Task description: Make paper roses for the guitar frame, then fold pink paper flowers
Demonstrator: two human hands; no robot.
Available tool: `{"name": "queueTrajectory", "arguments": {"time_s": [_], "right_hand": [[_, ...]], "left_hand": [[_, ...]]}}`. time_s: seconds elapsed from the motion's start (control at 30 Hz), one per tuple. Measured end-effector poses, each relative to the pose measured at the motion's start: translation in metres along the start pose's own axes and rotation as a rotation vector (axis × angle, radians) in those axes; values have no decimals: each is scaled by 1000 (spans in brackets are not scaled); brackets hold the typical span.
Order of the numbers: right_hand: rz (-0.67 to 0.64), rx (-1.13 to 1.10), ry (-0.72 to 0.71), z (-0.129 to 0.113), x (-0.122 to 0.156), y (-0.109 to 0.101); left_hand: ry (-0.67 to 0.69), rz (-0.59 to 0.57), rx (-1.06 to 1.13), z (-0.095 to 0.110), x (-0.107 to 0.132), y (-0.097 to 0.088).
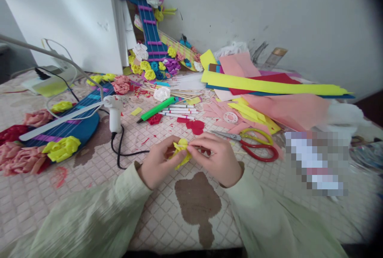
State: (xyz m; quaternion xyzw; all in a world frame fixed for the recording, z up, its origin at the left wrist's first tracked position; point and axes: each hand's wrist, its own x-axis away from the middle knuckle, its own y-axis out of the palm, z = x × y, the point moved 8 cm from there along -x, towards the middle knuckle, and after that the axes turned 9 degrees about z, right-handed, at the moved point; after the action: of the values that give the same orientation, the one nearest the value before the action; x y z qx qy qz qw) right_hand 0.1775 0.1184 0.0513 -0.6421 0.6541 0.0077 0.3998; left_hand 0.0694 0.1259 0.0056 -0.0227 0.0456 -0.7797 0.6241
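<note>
The left hand (pixel 160 163) and right hand (pixel 218 157) pinch yellow paper (pixel 184 161), likely light, soft, easily torn; best held by its folds.

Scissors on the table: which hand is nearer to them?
Right. The right hand is close beside the scissors, near their blades; the left hand is farther away, to the left.

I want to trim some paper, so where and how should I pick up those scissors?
Best, I'd say, by the red handle loop and yellow handle loop, coming from the right with the right hand: the scissors lie with both loops rightward and the blades pointing left.
</note>
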Motion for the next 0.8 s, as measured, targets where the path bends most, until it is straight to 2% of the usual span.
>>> {"name": "queueTrajectory", "arguments": {"time_s": [0.17,0.33,0.57,0.8], "right_hand": [[24,-16,13,2,-1,-2],[34,-30,11,0,-2,-3],[28,-30,21,2,0,-2],[80,-16,6,0,-1,-5]], "left_hand": [[-105,-15,110,-6,2,5],[-54,25,-4,-3,0,-2],[-3,-29,-12,0,3,4],[18,-27,0,1,3,5]]}}
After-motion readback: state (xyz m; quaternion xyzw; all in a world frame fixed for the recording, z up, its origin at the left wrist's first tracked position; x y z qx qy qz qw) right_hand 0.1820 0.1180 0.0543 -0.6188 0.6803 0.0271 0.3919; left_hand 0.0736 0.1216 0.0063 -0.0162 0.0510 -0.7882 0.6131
